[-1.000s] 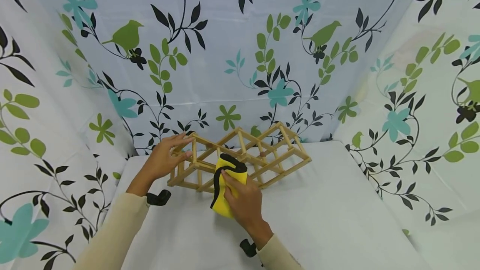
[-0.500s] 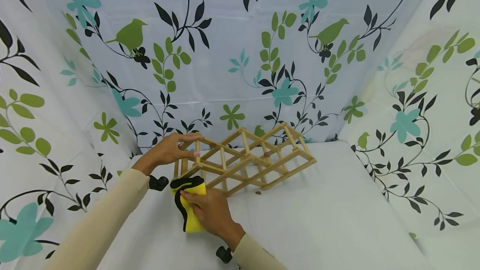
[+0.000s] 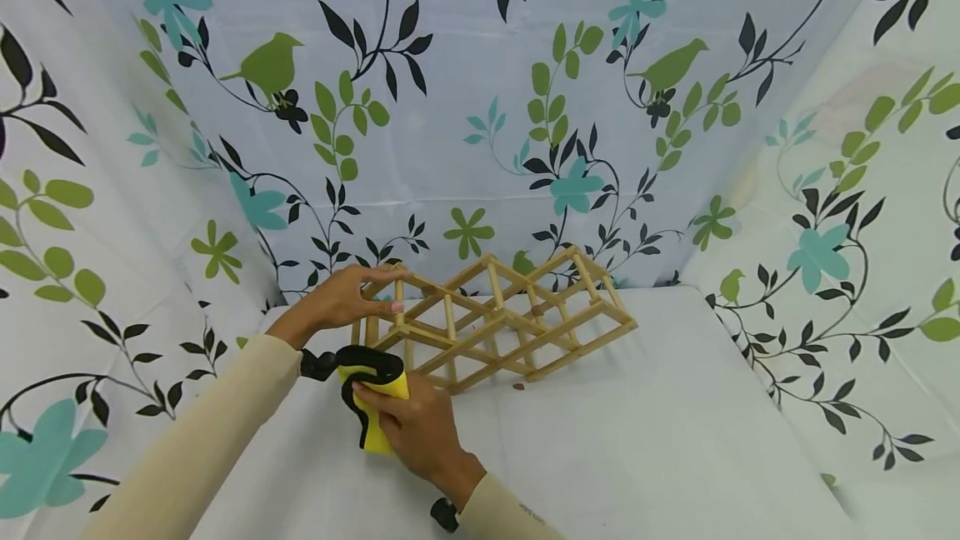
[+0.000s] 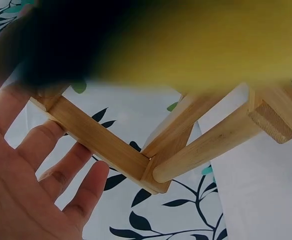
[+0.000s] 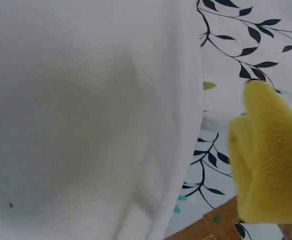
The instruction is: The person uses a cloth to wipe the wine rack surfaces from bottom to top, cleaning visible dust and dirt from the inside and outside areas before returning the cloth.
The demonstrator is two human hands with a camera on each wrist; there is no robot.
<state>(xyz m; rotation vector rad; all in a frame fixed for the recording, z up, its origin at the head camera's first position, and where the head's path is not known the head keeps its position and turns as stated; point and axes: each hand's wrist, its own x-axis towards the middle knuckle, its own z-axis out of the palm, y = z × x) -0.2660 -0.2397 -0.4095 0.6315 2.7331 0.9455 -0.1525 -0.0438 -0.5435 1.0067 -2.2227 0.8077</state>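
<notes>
A wooden wine rack [image 3: 498, 319], a lattice of slats joined by round dowels, stands toward the back of the table. My left hand [image 3: 341, 298] holds its left end, fingers over the top and thumb against a front upright. In the left wrist view, the fingers [image 4: 71, 170] lie along a slat [image 4: 101, 137]. Pinched in my right hand [image 3: 420, 427] is a folded yellow cloth [image 3: 375, 427] with black edging, just in front of the rack's left end. The cloth [image 4: 210, 45] blurs across the top of the left wrist view; the right wrist view shows its fluffy side [image 5: 273, 160].
The white-covered table [image 3: 630, 440] spreads in front and to the right. Close before the rack lies a small brown bit [image 3: 518, 387]. Patterned curtains [image 3: 450, 107] rise behind and on both sides. A black wrist camera [image 3: 318, 365] sits beneath the left wrist.
My right hand has carried the cloth left, from the rack's middle to its left end, then slightly up. The left hand stays on the rack. The brown bit has come into sight.
</notes>
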